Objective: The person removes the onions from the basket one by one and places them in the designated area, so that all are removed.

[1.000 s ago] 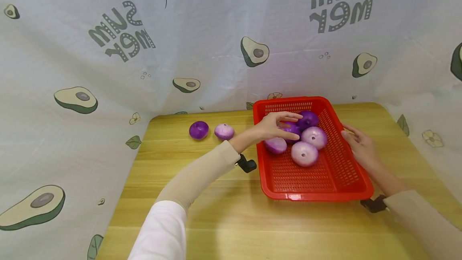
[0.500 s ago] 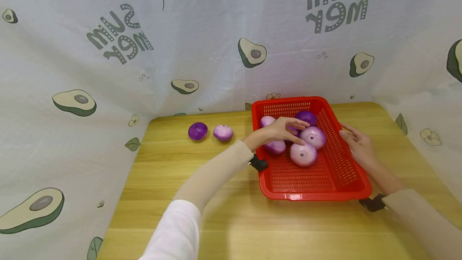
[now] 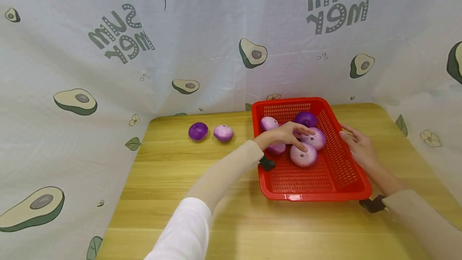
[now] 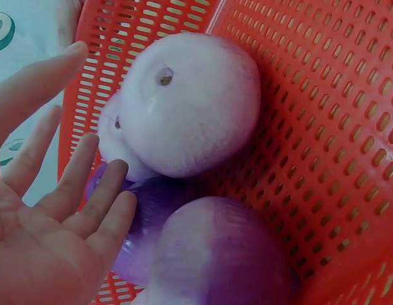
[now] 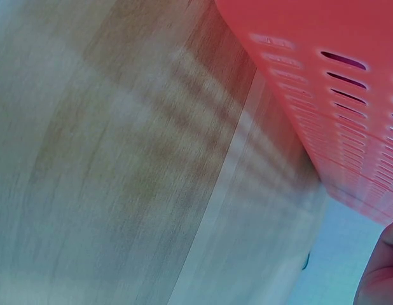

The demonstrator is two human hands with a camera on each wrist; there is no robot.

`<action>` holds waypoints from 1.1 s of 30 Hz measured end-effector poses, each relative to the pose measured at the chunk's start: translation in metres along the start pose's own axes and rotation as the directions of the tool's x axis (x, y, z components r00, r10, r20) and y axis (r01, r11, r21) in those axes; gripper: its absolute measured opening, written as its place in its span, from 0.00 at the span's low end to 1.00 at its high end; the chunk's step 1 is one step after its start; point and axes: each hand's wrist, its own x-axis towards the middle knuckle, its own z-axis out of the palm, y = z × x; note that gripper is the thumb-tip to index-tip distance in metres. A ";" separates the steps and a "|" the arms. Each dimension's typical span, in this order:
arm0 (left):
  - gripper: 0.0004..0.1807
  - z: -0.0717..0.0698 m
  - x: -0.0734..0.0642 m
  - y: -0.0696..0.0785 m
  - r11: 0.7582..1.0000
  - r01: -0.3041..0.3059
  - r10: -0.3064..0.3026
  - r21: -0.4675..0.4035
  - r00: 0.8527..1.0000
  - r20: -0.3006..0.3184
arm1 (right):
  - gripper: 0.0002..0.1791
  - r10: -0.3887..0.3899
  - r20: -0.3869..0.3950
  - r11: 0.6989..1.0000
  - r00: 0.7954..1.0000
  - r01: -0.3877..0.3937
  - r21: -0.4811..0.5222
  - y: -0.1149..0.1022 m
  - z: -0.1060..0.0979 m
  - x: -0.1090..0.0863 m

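Several red onions lie in a red plastic basket. My left hand reaches over them with thumb and fingers spread, nearest to two pale onions. In the left wrist view its palm and loosely straight fingers show beside a large pale onion and a purple-and-white onion, with nothing in its grasp. A dark purple onion sits behind the hand, and a pale one at the back left corner. My right hand grips the basket's right rim, thumb on top.
Two more onions, one dark purple and one pale, stand on the wooden table left of the basket. A white cloth printed with avocados hangs behind the table and along its sides.
My left hand has moved to the right and slightly nearer across the onions, baring the pale onion at the basket's back left. My right hand has stayed at the rim.
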 end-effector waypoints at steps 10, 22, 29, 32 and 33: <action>0.34 0.004 0.007 -0.007 0.997 0.010 -0.015 0.073 0.998 0.064 | 0.29 -0.018 -0.012 1.000 1.000 0.018 0.003 0.002 0.001 0.000; 0.31 0.010 0.007 -0.011 0.983 -0.019 0.001 0.184 0.995 0.101 | 0.30 0.002 0.000 0.999 1.000 -0.002 0.035 0.000 0.001 -0.001; 0.32 0.015 0.007 -0.010 0.969 -0.001 -0.030 0.248 0.992 0.120 | 0.31 0.012 0.010 0.996 1.000 -0.013 0.086 -0.001 0.001 -0.002; 0.32 0.016 0.007 -0.010 0.963 0.000 -0.033 0.270 0.992 0.121 | 0.30 0.008 0.009 0.996 1.000 -0.009 0.093 -0.001 0.002 -0.002; 0.32 0.016 0.007 -0.009 0.962 0.004 -0.037 0.272 0.992 0.119 | 0.30 0.006 0.008 0.995 1.000 -0.007 0.100 -0.002 0.002 -0.002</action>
